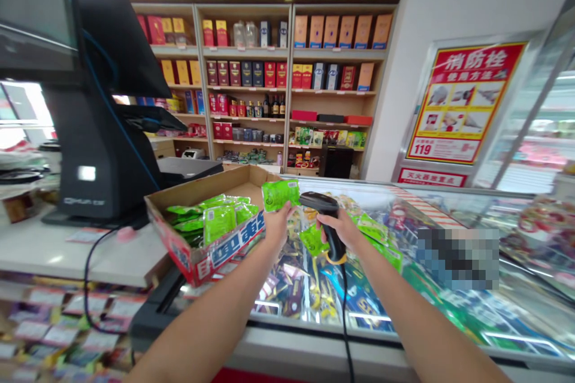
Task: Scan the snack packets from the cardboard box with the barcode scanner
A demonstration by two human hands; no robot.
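My left hand [279,222] grips a bright green snack packet [280,194] by its lower edge, raised above the glass freezer top. Close to its right, my right hand [344,228] is wrapped round the handle of a black barcode scanner [324,206], whose head points left toward the packet. A cable [345,311] runs down from the scanner's base. Left of my hands stands an open cardboard box [179,251] with several green packets [219,222] inside. More green packets [377,233] lie on the glass to the right, and another green packet [313,240] shows just below the scanner.
A black checkout terminal [108,131] stands on the white counter [54,251] at left. Wrapped ice creams [296,287] show through the freezer glass. Shelves [245,54] of boxed goods line the back wall. A red poster [467,102] hangs at right, near a blurred patch [458,258].
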